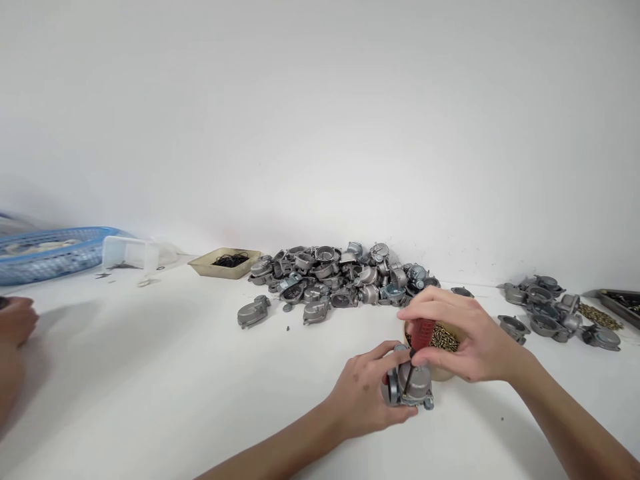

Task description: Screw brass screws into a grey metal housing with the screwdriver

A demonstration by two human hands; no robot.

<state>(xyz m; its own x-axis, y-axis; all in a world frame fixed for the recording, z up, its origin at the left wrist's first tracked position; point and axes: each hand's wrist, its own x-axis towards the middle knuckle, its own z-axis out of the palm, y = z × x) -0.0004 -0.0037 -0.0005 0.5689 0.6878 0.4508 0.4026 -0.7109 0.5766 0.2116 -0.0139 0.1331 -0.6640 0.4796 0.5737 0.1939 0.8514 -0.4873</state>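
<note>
My left hand (367, 390) is wrapped round a grey metal carburetor (419, 381), holding it on the white table. In my right hand (470, 333) is a screwdriver (424, 332) with a red handle, gripped between fingers and thumb. Its dark shaft slants down across the carburetor's bowl to the near rim; whether the tip sits in a screw is too small to tell. Just behind, partly hidden by my right hand, stands a round yellowish tub (443, 372) full of small brass-coloured screws (444, 337).
A heap of grey metal carburetor parts (325, 272) lies along the wall. More parts (545, 313) are at the right, beside brass pieces (600, 316) and a dark tray (620, 303). Leftward are a tray of black rings (213, 268), a white container (125, 253), a blue basket (65, 257) and another person's hand (17, 323).
</note>
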